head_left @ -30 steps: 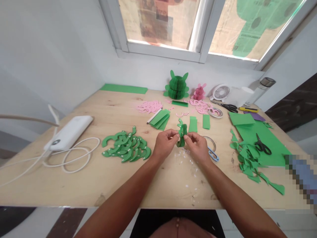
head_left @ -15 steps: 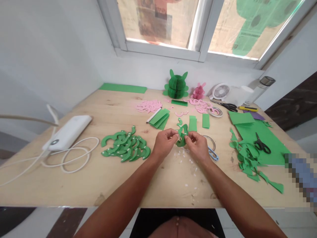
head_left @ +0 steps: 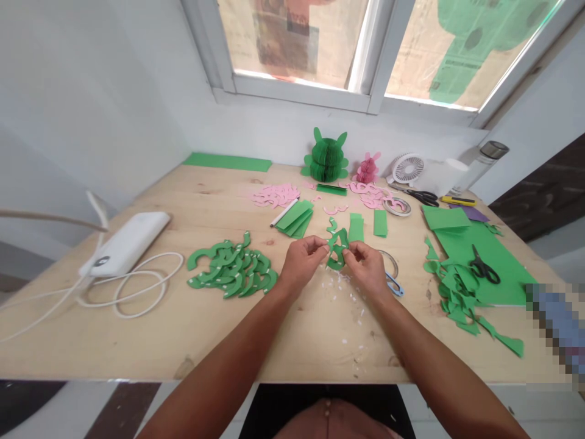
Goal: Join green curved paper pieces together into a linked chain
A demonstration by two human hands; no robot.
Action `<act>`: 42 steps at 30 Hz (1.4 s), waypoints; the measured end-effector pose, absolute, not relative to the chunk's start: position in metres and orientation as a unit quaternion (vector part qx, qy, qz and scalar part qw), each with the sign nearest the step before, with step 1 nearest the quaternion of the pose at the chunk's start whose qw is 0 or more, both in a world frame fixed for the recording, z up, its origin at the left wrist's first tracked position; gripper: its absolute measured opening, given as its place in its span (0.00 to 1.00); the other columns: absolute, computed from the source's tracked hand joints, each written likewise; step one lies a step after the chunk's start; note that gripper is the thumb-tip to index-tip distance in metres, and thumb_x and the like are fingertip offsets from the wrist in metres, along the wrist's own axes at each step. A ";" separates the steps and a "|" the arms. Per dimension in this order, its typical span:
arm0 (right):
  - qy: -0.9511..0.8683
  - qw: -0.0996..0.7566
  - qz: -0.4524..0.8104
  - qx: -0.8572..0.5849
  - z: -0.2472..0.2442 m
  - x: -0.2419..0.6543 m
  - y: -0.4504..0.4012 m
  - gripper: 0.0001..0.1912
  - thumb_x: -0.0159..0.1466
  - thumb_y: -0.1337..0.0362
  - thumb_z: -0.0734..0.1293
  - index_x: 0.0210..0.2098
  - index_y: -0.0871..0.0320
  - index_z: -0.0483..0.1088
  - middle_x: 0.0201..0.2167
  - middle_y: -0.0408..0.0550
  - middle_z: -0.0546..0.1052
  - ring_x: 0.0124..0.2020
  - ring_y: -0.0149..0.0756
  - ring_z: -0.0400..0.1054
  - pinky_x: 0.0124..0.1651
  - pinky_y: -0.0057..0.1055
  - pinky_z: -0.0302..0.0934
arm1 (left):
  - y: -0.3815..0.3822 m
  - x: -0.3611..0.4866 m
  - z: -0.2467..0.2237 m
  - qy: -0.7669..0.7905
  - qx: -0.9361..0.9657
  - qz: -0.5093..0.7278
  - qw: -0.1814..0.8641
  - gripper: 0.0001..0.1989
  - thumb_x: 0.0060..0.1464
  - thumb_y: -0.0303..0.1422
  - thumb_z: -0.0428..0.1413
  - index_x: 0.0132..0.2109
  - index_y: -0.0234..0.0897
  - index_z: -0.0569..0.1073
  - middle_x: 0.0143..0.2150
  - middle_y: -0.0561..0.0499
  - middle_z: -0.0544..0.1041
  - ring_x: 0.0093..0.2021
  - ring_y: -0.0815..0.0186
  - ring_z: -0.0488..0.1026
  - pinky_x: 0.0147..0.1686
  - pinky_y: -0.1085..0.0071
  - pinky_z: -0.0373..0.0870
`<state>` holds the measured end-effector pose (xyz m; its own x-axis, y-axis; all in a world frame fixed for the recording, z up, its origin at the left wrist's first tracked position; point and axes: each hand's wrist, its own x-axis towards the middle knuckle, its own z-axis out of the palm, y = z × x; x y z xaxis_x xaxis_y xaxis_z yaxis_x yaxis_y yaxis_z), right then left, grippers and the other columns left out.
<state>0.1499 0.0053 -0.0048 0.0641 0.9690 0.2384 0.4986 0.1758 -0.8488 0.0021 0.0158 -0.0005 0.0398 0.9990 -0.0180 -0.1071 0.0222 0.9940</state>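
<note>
As both hands (head_left: 301, 263) (head_left: 368, 267) pinch, green paper cutout (head_left: 338, 261), half-hidden

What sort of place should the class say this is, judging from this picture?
Most likely a small paper-craft workspace: a wooden table holds a pile of cut green paper arcs, a green honeycomb paper figure and black-handled scissors on green card.

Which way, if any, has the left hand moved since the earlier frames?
Yes, the left hand shifted slightly up and rightward, away from the green paper crescent pile.

Paper cutout (head_left: 337, 263) — green; curved stack (head_left: 231, 266) — white-flecked green
</note>
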 end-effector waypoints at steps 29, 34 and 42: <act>-0.576 0.458 0.346 -0.582 -0.012 0.150 0.008 0.08 0.53 0.60 0.63 0.23 0.59 0.67 0.17 0.39 0.65 0.18 0.28 0.56 0.22 0.25 0.51 | 0.001 0.007 -0.002 0.426 0.744 0.445 0.259 0.37 0.44 0.24 0.54 0.61 0.40 0.51 0.59 0.42 0.63 0.57 0.57 0.61 0.51 0.61 0.62; -0.583 0.455 0.343 -0.579 -0.013 0.150 0.008 0.09 0.53 0.60 0.63 0.23 0.59 0.67 0.17 0.39 0.65 0.18 0.28 0.57 0.23 0.25 0.52 | 0.004 0.005 -0.006 0.439 0.731 0.496 0.164 0.30 0.47 0.19 0.48 0.58 0.39 0.56 0.57 0.43 0.64 0.57 0.59 0.61 0.51 0.60 0.64; -0.604 0.452 0.336 -0.564 -0.007 0.148 0.005 0.08 0.54 0.61 0.63 0.23 0.59 0.67 0.16 0.38 0.64 0.18 0.27 0.56 0.23 0.24 0.51 | 0.005 0.005 -0.002 0.431 0.761 0.483 0.053 0.09 0.49 0.22 0.51 0.36 0.38 0.72 0.53 0.45 0.67 0.58 0.56 0.58 0.54 0.55 0.60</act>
<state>0.1480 0.0055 -0.0065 0.0449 0.9852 0.1654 0.3774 0.1366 -0.9159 0.0051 0.0050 -0.0019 0.1633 0.7065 0.6886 0.6041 -0.6234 0.4964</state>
